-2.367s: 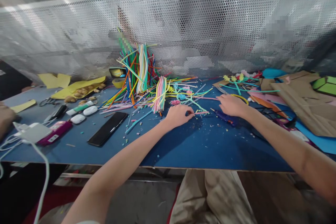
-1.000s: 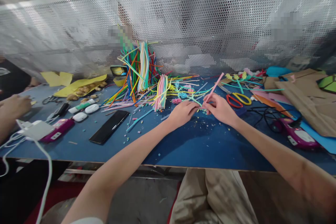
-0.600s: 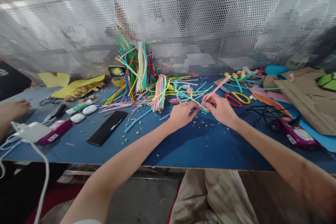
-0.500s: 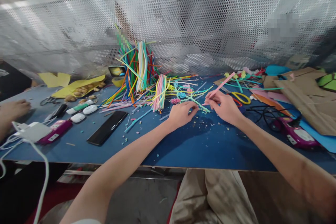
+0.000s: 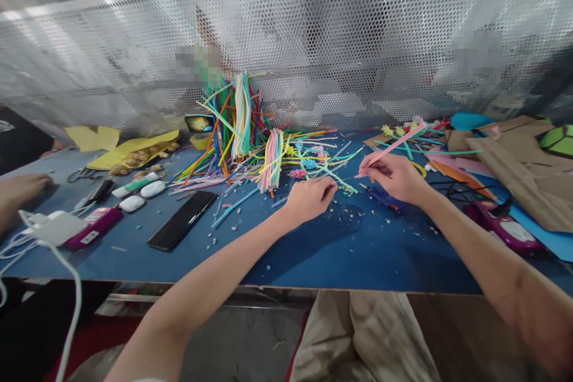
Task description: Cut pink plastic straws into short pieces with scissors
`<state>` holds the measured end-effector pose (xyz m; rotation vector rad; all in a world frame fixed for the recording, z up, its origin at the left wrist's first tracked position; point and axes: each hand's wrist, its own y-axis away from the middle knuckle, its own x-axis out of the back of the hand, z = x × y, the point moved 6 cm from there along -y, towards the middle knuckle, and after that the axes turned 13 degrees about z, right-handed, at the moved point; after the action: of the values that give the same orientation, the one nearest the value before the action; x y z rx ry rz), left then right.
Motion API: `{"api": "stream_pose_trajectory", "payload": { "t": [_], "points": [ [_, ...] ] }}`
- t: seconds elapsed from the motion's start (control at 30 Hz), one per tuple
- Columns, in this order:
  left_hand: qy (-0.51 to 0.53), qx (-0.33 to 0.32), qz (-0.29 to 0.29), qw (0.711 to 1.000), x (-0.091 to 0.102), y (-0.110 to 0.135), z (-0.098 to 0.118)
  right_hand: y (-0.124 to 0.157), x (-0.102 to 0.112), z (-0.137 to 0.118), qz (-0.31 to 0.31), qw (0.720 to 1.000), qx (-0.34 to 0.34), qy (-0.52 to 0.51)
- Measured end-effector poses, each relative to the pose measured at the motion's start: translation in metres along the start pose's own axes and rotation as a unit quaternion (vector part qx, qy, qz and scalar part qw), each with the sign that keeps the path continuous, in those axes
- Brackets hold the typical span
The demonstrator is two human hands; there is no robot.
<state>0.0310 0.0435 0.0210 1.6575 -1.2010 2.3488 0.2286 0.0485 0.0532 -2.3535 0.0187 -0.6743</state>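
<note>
Markings on the white tube with a green band and on the left purple block are too small to read; the phone lies with a dark screen. A white charger covers part of that block, and another person's hand is cut off at the left edge. Right hand hides most of a yellow-handled tool and overlaps a dark blue object whose form is hard to make out. Right hand: thumb and fingers pinched on a pink fuzzy stem, held above the blue table, right of the pastel bundle. Stem is straight, long axis slanting; near end at the fingertips, free end pointing up, away and to the right, in front of teal stems. Left hand: fingers curled, tips closed on a thin pale wire, which spans the gap between both hands. Where the wire joins the stem is covered by the right fingertips; cannot tell.
</note>
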Motion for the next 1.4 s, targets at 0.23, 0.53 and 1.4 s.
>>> {"api": "stream_pose_trajectory", "payload": {
  "t": [0.23, 0.53, 1.4],
  "points": [
    [-0.018, -0.033, 0.048, 0.998, 0.009, -0.003, -0.003, -0.004, 0.012, 0.015, 0.019, 1.0, 0.007, 0.005],
    [-0.045, -0.103, 0.119, 0.987, 0.02, -0.005, 0.001, 0.01, -0.032, 0.018, 0.015, 0.987, -0.09, -0.13],
    [-0.002, -0.119, 0.14, 0.983, 0.016, -0.001, 0.003, 0.016, -0.054, 0.017, -0.002, 0.964, -0.173, -0.199]
  ]
}}
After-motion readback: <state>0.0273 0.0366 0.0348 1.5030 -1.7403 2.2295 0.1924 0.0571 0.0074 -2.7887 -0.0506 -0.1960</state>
